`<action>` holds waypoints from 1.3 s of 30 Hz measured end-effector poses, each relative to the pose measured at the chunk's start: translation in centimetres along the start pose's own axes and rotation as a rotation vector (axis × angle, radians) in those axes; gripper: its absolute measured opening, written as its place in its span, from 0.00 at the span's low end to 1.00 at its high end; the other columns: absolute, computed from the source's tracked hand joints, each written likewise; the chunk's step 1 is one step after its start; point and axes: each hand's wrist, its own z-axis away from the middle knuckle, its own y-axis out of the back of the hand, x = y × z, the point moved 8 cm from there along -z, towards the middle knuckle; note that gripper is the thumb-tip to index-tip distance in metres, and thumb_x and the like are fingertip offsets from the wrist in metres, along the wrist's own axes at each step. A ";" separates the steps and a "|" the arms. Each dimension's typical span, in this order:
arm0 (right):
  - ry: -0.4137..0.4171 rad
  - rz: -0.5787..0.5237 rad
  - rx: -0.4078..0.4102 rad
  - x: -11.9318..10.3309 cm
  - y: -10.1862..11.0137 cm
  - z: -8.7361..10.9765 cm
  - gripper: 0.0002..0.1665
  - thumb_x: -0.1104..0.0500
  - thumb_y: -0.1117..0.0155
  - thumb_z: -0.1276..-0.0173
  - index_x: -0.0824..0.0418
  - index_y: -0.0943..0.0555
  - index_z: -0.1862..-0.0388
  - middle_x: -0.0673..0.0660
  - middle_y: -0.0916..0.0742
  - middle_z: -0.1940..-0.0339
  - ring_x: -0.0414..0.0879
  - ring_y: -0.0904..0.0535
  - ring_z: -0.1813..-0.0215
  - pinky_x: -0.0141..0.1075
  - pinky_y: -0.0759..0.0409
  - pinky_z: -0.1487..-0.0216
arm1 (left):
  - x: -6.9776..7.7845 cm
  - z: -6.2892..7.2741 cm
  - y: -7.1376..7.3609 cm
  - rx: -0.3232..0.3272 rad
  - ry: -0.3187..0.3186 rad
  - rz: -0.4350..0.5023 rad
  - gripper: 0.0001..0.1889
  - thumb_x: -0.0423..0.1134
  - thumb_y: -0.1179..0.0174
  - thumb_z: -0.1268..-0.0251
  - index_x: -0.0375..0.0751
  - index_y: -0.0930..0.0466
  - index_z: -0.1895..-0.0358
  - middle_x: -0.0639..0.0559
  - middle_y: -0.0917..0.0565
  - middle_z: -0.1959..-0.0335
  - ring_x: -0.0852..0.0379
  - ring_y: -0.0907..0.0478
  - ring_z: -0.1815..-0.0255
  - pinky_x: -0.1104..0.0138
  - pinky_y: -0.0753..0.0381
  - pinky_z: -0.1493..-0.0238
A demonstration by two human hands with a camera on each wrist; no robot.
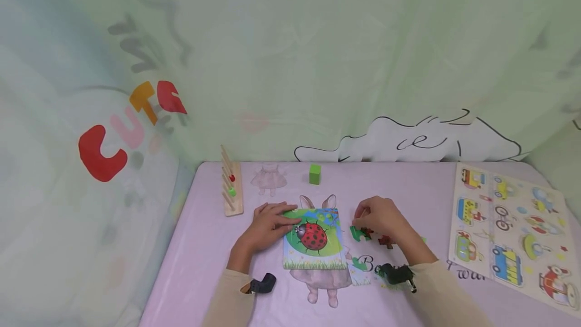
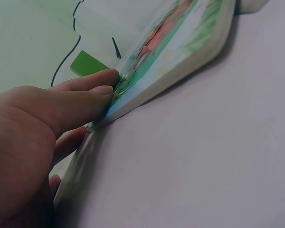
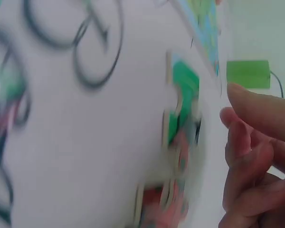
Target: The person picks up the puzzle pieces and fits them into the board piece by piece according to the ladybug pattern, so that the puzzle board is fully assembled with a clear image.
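Note:
A ladybug jigsaw puzzle board lies on the table in the head view. My left hand rests on its upper left corner with fingers extended. In the left wrist view, the fingers touch the board's edge. Just right of the board, my right hand hovers over loose puzzle pieces, among them a green piece and a red piece. The right wrist view shows relaxed, bent fingers with nothing visible between them, apart from the green piece.
More loose pieces lie at the board's lower right. A wooden peg rack with red and green beads stands at the back left. Behind the board is a green block. A large vehicle puzzle board lies at the right.

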 end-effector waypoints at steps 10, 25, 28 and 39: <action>-0.008 0.063 -0.051 2.2 -0.2 0.2 0.17 0.55 0.16 0.48 0.55 0.13 0.61 0.52 0.18 0.66 0.48 0.25 0.63 0.38 0.27 0.65 | 0.3 0.1 0.0 -0.002 -0.029 0.014 0.17 0.42 0.41 0.25 0.61 0.16 0.38 0.58 0.28 0.24 0.48 0.40 0.19 0.39 0.53 0.23; 0.095 0.083 -0.047 2.0 -0.4 0.3 0.17 0.60 0.16 0.50 0.57 0.16 0.63 0.52 0.17 0.66 0.46 0.27 0.64 0.38 0.27 0.63 | -0.1 -0.1 0.2 0.025 -0.011 0.085 0.17 0.42 0.40 0.25 0.56 0.16 0.37 0.59 0.26 0.26 0.50 0.38 0.19 0.40 0.53 0.23; 0.107 0.077 -0.052 1.9 -0.4 0.3 0.18 0.60 0.17 0.49 0.57 0.17 0.63 0.51 0.17 0.67 0.46 0.27 0.64 0.38 0.28 0.63 | -0.1 0.0 0.2 0.030 -0.009 0.088 0.17 0.42 0.40 0.25 0.56 0.16 0.37 0.58 0.26 0.26 0.50 0.38 0.20 0.40 0.53 0.23; 0.148 0.013 -0.045 1.3 0.2 1.0 0.05 0.63 0.30 0.35 0.55 0.17 0.63 0.51 0.18 0.70 0.45 0.26 0.68 0.37 0.26 0.69 | 0.1 0.1 0.2 0.028 -0.017 0.093 0.17 0.42 0.41 0.25 0.55 0.16 0.37 0.56 0.25 0.26 0.47 0.37 0.20 0.39 0.53 0.23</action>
